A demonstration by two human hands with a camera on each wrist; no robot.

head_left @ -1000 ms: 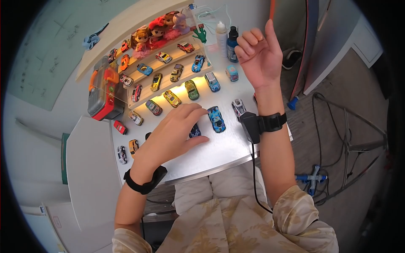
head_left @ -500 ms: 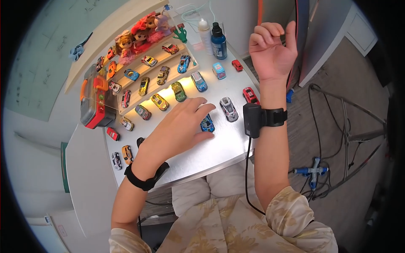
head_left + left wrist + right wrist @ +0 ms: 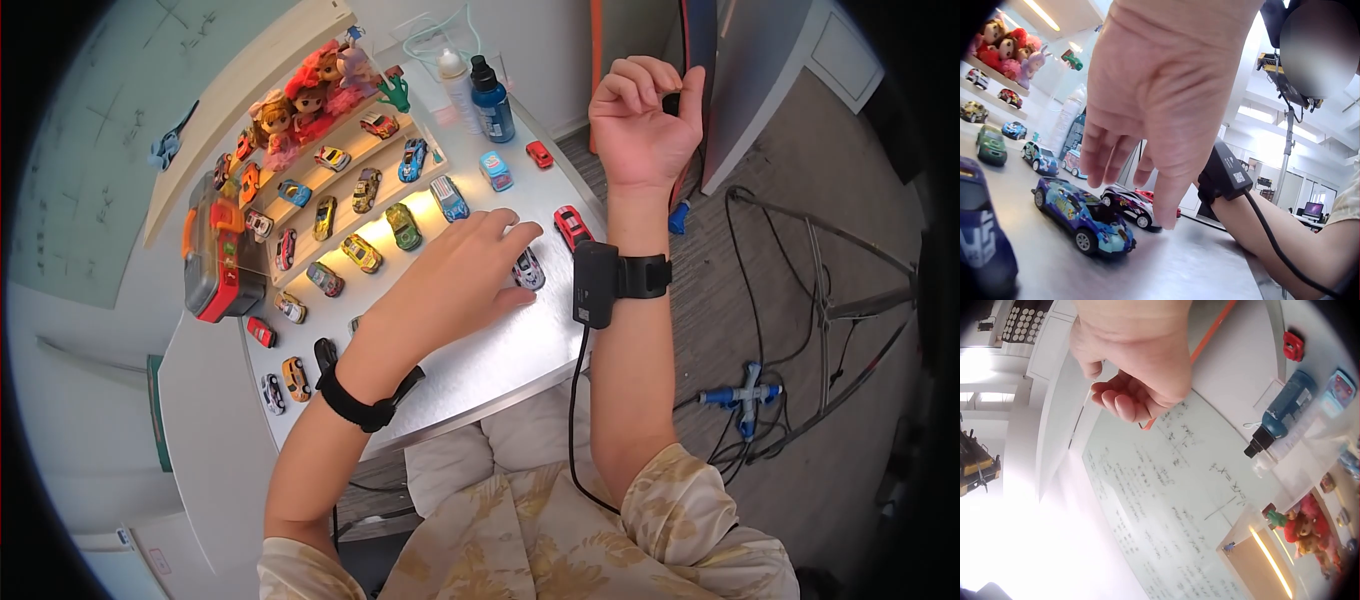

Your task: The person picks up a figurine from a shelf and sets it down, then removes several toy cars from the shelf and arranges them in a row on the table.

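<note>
My left hand (image 3: 450, 275) is over the white race car (image 3: 528, 270), thumb and fingers spread around one end; whether they touch it I cannot tell. The left wrist view has the hand (image 3: 1160, 100) hanging above the white car (image 3: 1127, 206), thumb extended downward. Beside it stands a blue patterned car (image 3: 1082, 215), with a dark blue car (image 3: 982, 231) nearer the camera. Raised past the table's right side, my right hand (image 3: 645, 125) has loosely bent fingers and holds nothing; the right wrist view shows those bent fingers (image 3: 1124, 403) too.
Rows of toy cars line the table (image 3: 470, 365) and a lit wooden shelf (image 3: 345, 215) with dolls (image 3: 305, 100). Bottles (image 3: 492, 105) stand at the back, a red-grey case (image 3: 225, 265) at the left. A red car (image 3: 573, 228) sits near my right wrist.
My left hand has passed from over the dark blue car, across the blue one, to the white car. My right hand stays raised. The head view has shifted.
</note>
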